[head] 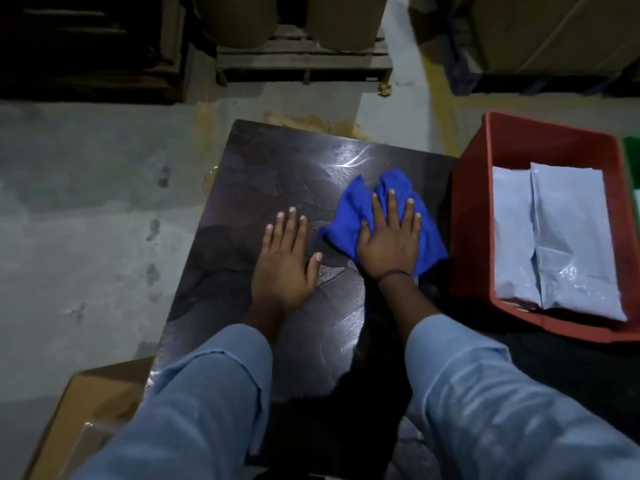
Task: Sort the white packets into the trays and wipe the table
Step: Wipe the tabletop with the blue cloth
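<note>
A crumpled blue cloth lies on the dark glossy table, right of its middle. My right hand presses flat on the cloth with straight, spread fingers. My left hand rests flat on the bare tabletop just left of the cloth, fingers straight. At the right stands a red tray holding white packets, two lying side by side on top. No packet lies on the table.
A cardboard box sits at the lower left beside the table. A green tray's edge shows at the far right. Wooden pallets with sacks stand behind, across a grey concrete floor.
</note>
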`<action>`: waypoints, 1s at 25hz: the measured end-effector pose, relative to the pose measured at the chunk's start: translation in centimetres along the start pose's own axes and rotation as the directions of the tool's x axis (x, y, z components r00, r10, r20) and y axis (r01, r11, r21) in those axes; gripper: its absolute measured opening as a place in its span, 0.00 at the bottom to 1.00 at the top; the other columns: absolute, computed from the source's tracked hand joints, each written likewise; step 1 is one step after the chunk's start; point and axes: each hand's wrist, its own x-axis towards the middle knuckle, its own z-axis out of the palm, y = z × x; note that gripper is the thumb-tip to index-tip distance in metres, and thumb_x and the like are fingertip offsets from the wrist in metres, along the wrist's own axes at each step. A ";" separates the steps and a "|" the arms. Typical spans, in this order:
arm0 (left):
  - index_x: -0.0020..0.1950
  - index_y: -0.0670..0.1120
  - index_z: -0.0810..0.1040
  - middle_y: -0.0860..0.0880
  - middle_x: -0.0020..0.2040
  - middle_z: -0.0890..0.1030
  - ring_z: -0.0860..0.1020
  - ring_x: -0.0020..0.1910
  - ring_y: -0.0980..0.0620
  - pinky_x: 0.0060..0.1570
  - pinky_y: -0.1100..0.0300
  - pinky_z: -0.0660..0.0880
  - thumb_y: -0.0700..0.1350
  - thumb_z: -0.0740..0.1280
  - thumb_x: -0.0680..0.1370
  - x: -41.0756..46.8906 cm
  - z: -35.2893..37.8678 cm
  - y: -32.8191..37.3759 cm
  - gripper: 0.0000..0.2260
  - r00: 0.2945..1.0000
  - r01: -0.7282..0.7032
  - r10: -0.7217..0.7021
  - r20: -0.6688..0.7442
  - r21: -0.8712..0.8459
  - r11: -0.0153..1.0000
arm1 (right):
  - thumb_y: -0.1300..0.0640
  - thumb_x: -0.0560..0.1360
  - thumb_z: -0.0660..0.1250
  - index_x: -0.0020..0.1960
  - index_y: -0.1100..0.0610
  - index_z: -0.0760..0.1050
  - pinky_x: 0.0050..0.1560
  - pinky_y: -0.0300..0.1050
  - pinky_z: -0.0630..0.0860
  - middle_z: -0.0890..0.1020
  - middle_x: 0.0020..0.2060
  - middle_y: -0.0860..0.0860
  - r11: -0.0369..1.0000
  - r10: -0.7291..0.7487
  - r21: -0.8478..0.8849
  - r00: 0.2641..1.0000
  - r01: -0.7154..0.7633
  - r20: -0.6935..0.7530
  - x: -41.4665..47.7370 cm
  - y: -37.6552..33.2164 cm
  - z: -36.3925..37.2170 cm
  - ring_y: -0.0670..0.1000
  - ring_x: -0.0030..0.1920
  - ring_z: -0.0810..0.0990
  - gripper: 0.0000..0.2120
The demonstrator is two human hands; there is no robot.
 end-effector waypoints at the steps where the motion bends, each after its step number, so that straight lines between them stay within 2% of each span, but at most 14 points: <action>1: 0.82 0.41 0.58 0.41 0.83 0.54 0.51 0.82 0.42 0.79 0.43 0.51 0.57 0.56 0.82 0.0 0.2 -0.1 0.32 1.000 -0.006 0.006 -0.019 -0.013 1.000 | 0.42 0.79 0.50 0.78 0.48 0.61 0.77 0.64 0.50 0.59 0.79 0.54 1.000 0.031 0.008 1.000 -0.031 0.004 1.9 -0.2 0.2 0.65 0.79 0.53 0.29; 4: 0.81 0.41 0.60 0.41 0.82 0.56 0.52 0.82 0.42 0.79 0.43 0.53 0.56 0.58 0.82 0.2 0.7 -0.1 0.31 0.998 -0.013 0.012 -0.066 -0.021 1.000 | 0.42 0.79 0.51 0.79 0.49 0.60 0.77 0.65 0.47 0.56 0.80 0.54 0.992 0.116 0.052 0.993 -0.118 0.033 6.9 -2.4 0.3 0.66 0.79 0.50 0.30; 6: 0.81 0.41 0.60 0.41 0.82 0.56 0.53 0.82 0.42 0.79 0.43 0.54 0.56 0.59 0.82 0.2 1.0 -0.1 0.31 0.997 -0.011 0.012 -0.078 0.002 1.000 | 0.42 0.80 0.51 0.80 0.49 0.56 0.77 0.65 0.43 0.52 0.81 0.54 0.990 0.111 0.081 0.991 -0.117 0.079 9.2 -4.9 0.3 0.66 0.79 0.46 0.30; 8: 0.81 0.42 0.61 0.42 0.82 0.57 0.53 0.82 0.43 0.78 0.42 0.55 0.56 0.59 0.81 0.2 1.2 -0.4 0.31 0.996 -0.014 0.015 -0.083 0.006 1.000 | 0.42 0.80 0.51 0.81 0.48 0.54 0.77 0.64 0.42 0.51 0.81 0.54 0.996 -0.062 0.075 0.992 0.054 0.114 9.7 -7.9 0.4 0.66 0.79 0.45 0.30; 10: 0.80 0.41 0.62 0.42 0.82 0.59 0.53 0.82 0.43 0.78 0.41 0.56 0.57 0.59 0.81 0.4 1.3 -0.6 0.31 0.996 -0.012 0.011 -0.087 -0.009 1.000 | 0.41 0.80 0.51 0.80 0.47 0.56 0.78 0.63 0.44 0.53 0.81 0.52 0.956 -0.293 0.040 0.948 0.290 0.128 9.0 -9.1 1.0 0.64 0.79 0.47 0.29; 11: 0.80 0.41 0.63 0.42 0.82 0.60 0.54 0.82 0.43 0.78 0.41 0.56 0.57 0.59 0.81 0.5 1.4 -0.6 0.31 0.996 -0.009 0.007 -0.091 -0.016 1.000 | 0.41 0.80 0.51 0.80 0.47 0.58 0.78 0.62 0.45 0.55 0.81 0.51 0.946 -0.325 0.044 0.939 0.322 0.116 8.9 -8.4 1.1 0.63 0.80 0.49 0.29; 12: 0.80 0.41 0.63 0.42 0.82 0.59 0.54 0.82 0.43 0.78 0.42 0.56 0.57 0.59 0.81 0.4 1.4 -0.5 0.31 0.995 -0.007 0.005 -0.096 -0.021 1.000 | 0.41 0.79 0.51 0.79 0.46 0.59 0.78 0.62 0.45 0.56 0.80 0.51 0.961 -0.273 0.063 0.958 0.268 0.088 9.1 -7.0 1.0 0.63 0.79 0.50 0.29; 14: 0.81 0.42 0.62 0.42 0.82 0.57 0.53 0.82 0.44 0.78 0.42 0.56 0.56 0.60 0.81 0.4 1.3 -0.3 0.31 0.994 -0.007 0.003 -0.111 -0.031 1.000 | 0.41 0.79 0.52 0.79 0.46 0.60 0.77 0.63 0.46 0.57 0.80 0.53 0.996 0.007 0.091 1.000 -0.009 0.025 9.4 -3.0 0.6 0.64 0.79 0.51 0.29; 16: 0.81 0.43 0.61 0.43 0.83 0.56 0.52 0.82 0.44 0.78 0.42 0.56 0.56 0.61 0.81 0.5 1.2 -0.3 0.31 0.993 -0.008 0.003 -0.116 -0.043 0.999 | 0.42 0.78 0.52 0.79 0.48 0.60 0.77 0.64 0.47 0.57 0.80 0.54 0.965 0.245 0.094 0.969 -0.245 0.009 9.8 -0.1 -0.2 0.65 0.79 0.51 0.30; 18: 0.81 0.43 0.60 0.43 0.83 0.55 0.52 0.82 0.44 0.78 0.42 0.56 0.56 0.60 0.82 0.4 1.1 -0.6 0.31 0.994 -0.007 0.002 -0.109 -0.043 0.999 | 0.42 0.79 0.53 0.80 0.49 0.58 0.77 0.65 0.45 0.55 0.80 0.55 0.944 0.319 0.084 0.948 -0.320 0.025 10.4 -0.4 -0.5 0.66 0.79 0.49 0.31; 20: 0.82 0.43 0.60 0.43 0.83 0.55 0.51 0.83 0.44 0.78 0.42 0.55 0.56 0.59 0.82 0.4 1.1 -0.6 0.31 0.994 -0.011 0.006 -0.106 -0.045 0.999 | 0.42 0.80 0.53 0.80 0.49 0.56 0.77 0.66 0.44 0.53 0.81 0.55 0.959 0.268 0.082 0.962 -0.271 0.046 11.2 -2.2 -0.3 0.67 0.79 0.47 0.30; 23: 0.81 0.43 0.61 0.43 0.83 0.56 0.52 0.82 0.44 0.78 0.42 0.56 0.56 0.60 0.81 0.5 1.4 -0.7 0.31 0.993 -0.013 0.007 -0.120 -0.044 0.999 | 0.41 0.81 0.51 0.80 0.48 0.55 0.77 0.66 0.42 0.52 0.81 0.54 0.997 0.043 0.066 0.994 -0.050 0.102 12.0 -4.4 0.2 0.67 0.79 0.46 0.29; 25: 0.81 0.42 0.61 0.43 0.83 0.56 0.53 0.82 0.44 0.78 0.41 0.56 0.56 0.60 0.81 0.4 1.5 -0.8 0.31 0.993 -0.012 0.007 -0.120 -0.036 0.999 | 0.40 0.81 0.51 0.80 0.46 0.56 0.77 0.64 0.43 0.53 0.81 0.53 0.998 -0.045 0.044 0.993 0.041 0.112 11.5 -4.2 0.3 0.65 0.79 0.47 0.29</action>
